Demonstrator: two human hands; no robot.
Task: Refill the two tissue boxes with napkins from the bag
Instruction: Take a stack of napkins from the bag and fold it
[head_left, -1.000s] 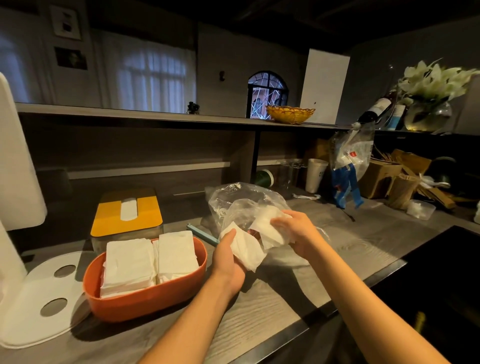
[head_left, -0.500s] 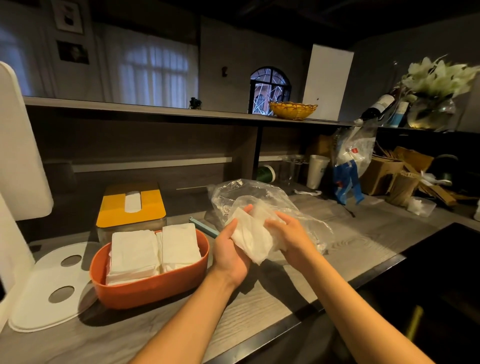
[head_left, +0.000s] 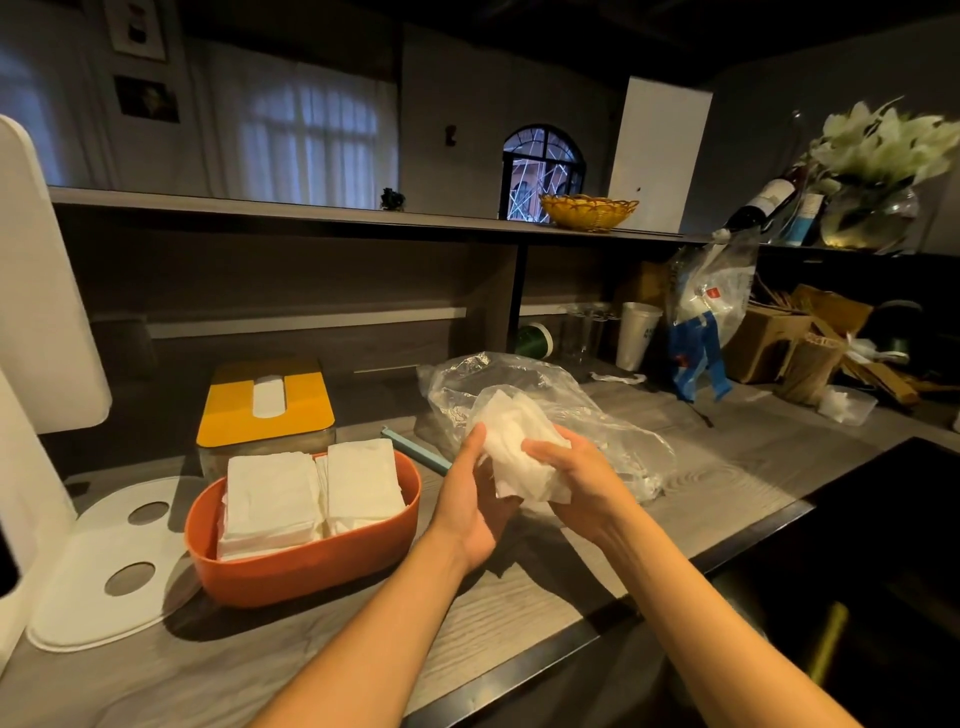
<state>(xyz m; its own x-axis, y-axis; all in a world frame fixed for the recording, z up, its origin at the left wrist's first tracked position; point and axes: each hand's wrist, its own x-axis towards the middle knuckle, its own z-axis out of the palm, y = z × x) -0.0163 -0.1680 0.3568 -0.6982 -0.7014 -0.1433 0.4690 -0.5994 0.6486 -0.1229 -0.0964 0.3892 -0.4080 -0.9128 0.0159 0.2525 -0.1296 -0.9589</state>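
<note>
Both hands met above the counter (head_left: 727, 467): left hand (head_left: 475, 499) cupped under, right hand (head_left: 576, 473) gripping over, a napkin wad (head_left: 511, 441).

Orange box (head_left: 311, 566), yellow lid (head_left: 234, 415), white napkins (head_left: 363, 478).

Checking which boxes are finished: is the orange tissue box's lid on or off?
Off. The orange tissue box stands open, two napkin stacks showing, the white lid lying beside it.
</note>
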